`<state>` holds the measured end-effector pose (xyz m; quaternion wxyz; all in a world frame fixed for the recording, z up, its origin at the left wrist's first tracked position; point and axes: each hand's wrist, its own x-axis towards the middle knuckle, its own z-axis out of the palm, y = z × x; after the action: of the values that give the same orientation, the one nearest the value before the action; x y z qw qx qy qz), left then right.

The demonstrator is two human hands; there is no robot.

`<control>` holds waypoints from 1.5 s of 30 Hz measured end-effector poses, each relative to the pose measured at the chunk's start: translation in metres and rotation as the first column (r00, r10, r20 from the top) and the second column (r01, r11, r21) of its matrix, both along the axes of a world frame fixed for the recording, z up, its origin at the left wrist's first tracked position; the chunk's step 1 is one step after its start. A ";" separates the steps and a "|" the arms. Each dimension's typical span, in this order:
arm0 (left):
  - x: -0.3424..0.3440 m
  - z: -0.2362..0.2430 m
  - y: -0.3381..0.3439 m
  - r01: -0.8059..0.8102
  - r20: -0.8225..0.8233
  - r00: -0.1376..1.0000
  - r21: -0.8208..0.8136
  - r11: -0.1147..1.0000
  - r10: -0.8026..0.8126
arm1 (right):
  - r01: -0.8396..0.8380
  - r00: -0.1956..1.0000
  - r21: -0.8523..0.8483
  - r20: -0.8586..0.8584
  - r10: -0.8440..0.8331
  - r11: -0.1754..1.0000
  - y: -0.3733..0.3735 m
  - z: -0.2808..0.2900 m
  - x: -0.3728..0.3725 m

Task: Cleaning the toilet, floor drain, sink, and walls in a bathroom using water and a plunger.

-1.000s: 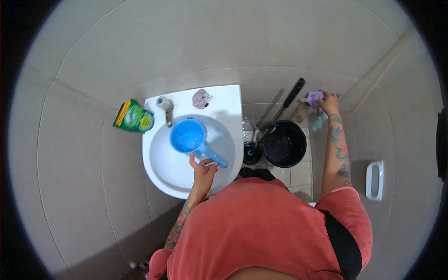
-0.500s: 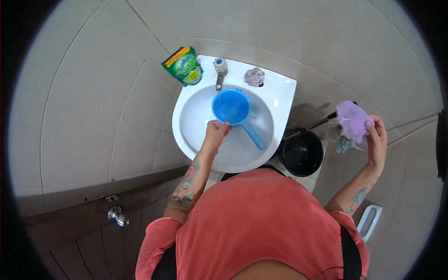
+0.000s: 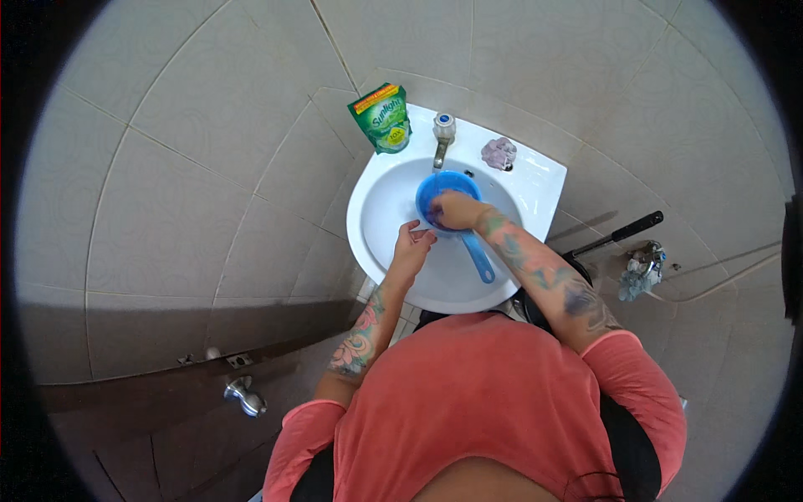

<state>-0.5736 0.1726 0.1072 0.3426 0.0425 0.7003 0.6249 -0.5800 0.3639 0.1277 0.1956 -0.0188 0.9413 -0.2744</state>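
A blue plastic dipper [image 3: 478, 259] stands in the white sink [image 3: 381, 197] under the tap [image 3: 442, 149], its handle pointing toward me. My right hand [image 3: 456, 209] reaches down into the dipper's bowl. Its fingers are curled and mostly hidden inside, so what they hold does not show. Just left of the handle, by the bowl's near rim, is my left hand [image 3: 414, 245], thumb and fingers apart with nothing between them. The purple cloth seen earlier is out of sight.
A green pouch [image 3: 382, 119] leans at the sink's back left corner. A crumpled mauve scrubber [image 3: 499, 154] lies right of the tap. On the right are a black-handled pan [image 3: 623, 230] and a wall valve [image 3: 646, 258] with grey-blue cloth. A door knob [image 3: 244, 397] is lower left.
My right hand has come from the right wall, where it held a purple cloth, into the dipper. My left fingers have parted from their pinch at the rim. The view has shifted.
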 end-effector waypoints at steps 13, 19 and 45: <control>-0.092 0.032 -0.027 -0.175 -0.289 0.939 0.071 0.982 0.188 | 0.107 0.978 0.041 -0.186 -0.098 0.993 0.029 -0.010 -0.030; -0.165 0.050 0.028 -0.340 -0.490 0.791 0.145 0.929 0.366 | 0.266 0.839 -0.220 -0.427 -0.338 0.938 0.056 0.080 0.031; -0.076 0.117 -0.008 -0.216 -0.674 0.358 -0.733 0.645 -0.646 | 0.333 0.724 -0.257 -0.547 -0.420 0.907 0.043 0.018 0.128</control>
<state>-0.6492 0.1646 0.2242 -0.0251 0.3415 0.9340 0.1020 -0.4519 0.4070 0.1454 -0.1685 0.0750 0.9168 -0.3542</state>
